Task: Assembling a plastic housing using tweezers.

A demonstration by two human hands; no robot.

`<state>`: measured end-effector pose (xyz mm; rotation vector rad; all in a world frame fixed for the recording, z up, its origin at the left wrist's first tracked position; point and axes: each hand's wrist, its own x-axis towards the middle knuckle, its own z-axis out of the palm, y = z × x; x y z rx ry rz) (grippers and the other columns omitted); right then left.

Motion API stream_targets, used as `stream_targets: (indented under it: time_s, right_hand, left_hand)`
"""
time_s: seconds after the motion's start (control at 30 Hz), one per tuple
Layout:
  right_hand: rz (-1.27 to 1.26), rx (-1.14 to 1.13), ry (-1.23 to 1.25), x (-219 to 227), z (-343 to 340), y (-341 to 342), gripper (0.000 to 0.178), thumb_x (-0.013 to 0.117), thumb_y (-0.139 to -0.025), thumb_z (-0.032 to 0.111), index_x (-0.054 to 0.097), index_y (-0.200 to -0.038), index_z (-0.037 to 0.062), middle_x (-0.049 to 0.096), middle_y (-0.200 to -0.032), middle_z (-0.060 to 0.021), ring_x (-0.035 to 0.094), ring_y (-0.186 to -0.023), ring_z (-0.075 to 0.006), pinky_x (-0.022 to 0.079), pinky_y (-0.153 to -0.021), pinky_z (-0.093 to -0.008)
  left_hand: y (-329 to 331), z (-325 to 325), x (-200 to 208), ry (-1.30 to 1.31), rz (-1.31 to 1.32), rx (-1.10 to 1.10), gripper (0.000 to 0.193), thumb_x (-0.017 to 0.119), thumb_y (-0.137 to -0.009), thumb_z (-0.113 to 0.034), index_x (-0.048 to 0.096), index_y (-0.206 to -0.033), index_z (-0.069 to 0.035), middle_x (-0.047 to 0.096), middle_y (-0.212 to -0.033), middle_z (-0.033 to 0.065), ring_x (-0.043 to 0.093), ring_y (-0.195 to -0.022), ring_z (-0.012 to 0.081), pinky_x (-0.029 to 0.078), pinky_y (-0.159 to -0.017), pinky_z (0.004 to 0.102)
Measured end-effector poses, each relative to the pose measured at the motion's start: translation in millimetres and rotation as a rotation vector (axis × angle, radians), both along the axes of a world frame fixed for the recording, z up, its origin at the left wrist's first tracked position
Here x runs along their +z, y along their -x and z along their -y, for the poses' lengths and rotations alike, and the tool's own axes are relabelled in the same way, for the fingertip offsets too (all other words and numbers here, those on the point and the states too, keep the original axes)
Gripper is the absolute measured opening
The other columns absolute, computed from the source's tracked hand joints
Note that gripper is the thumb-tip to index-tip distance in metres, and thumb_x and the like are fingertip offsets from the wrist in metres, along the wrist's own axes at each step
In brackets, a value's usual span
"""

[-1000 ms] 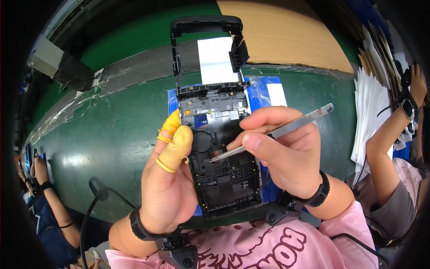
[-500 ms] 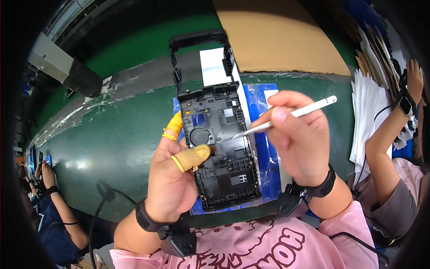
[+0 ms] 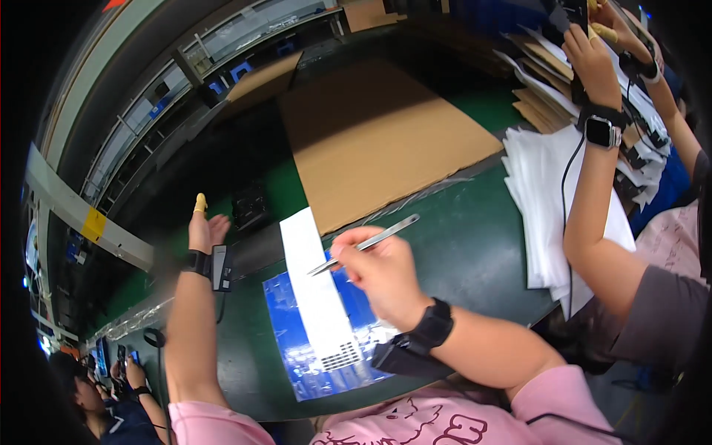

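Pinching slim silver metal tweezers (image 3: pixel 391 231) in bare right hand (image 3: pixel 387 280) over long white paper strip (image 3: pixel 322 304), with yellow-capped left hand (image 3: pixel 204 232) spread near dark plastic housing (image 3: pixel 250 208), could nick paper by dipping too low.

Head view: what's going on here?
The person's right hand holds tweezers over a white paper strip, which lies across a blue sheet on the green table. The left hand is stretched forward, open, beside a black part farther off; whether they touch is unclear.
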<state>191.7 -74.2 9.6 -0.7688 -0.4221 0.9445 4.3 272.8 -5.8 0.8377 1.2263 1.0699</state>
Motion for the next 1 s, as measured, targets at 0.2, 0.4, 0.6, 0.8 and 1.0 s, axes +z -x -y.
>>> stream_targets:
  time_s: [0.2,0.4,0.6,0.8,1.0]
  right_hand:
    - [-0.048,0.04,-0.039,-7,3,-6,0.009,0.061,-0.077,0.005,0.057,-0.083,0.0011,0.057,-0.066,-0.0033,0.044,-0.05,-0.0036,0.033,-0.044,-0.0166]
    - [0.093,0.13,-0.076,1,18,17,0.009,0.061,-0.079,0.008,0.056,-0.083,0.0022,0.057,-0.067,-0.0018,0.044,-0.053,-0.003,0.035,-0.047,-0.0172]
    - [0.251,0.072,-0.083,-9,16,20,0.01,0.06,-0.079,0.01,0.057,-0.084,0.0027,0.058,-0.068,-0.0018,0.049,-0.057,-0.0039,0.037,-0.049,-0.0171]
    - [0.447,-0.02,0.082,-40,-12,7,0.011,0.06,-0.077,0.009,0.058,-0.082,0.0002,0.059,-0.067,-0.004,0.054,-0.06,-0.008,0.042,-0.054,-0.0224]
    - [0.51,-0.079,0.149,-22,-14,-9,0.018,0.061,-0.079,0.011,0.059,-0.092,-0.001,0.059,-0.073,-0.0026,0.053,-0.059,-0.0062,0.042,-0.049,-0.0183]
  left_hand:
    - [-17,78,3,-0.464,-0.601,-0.25,0.032,0.059,-0.078,-0.015,0.051,-0.108,-0.007,0.055,-0.09,0.0007,0.048,-0.079,0.007,0.035,-0.064,0.0219]
    - [-4,103,-42,-0.53,-0.48,-0.261,0.022,0.056,-0.076,-0.003,0.057,-0.098,-0.001,0.057,-0.086,0.0016,0.049,-0.075,0.0093,0.039,-0.066,0.0209]
    - [15,93,-68,-0.55,-0.084,-0.178,0.018,0.049,-0.078,0.004,0.056,-0.095,0.003,0.057,-0.088,0.0051,0.053,-0.08,0.0121,0.041,-0.071,0.0216]
    - [13,103,-60,-0.503,-0.004,-0.16,0.016,0.049,-0.078,0.002,0.056,-0.092,0.001,0.058,-0.086,0.0051,0.053,-0.076,0.0117,0.042,-0.07,0.0204]
    - [17,109,-53,-0.538,-0.01,-0.171,0.016,0.05,-0.078,0.002,0.059,-0.092,0.001,0.059,-0.085,0.005,0.053,-0.075,0.0111,0.041,-0.069,0.0204]
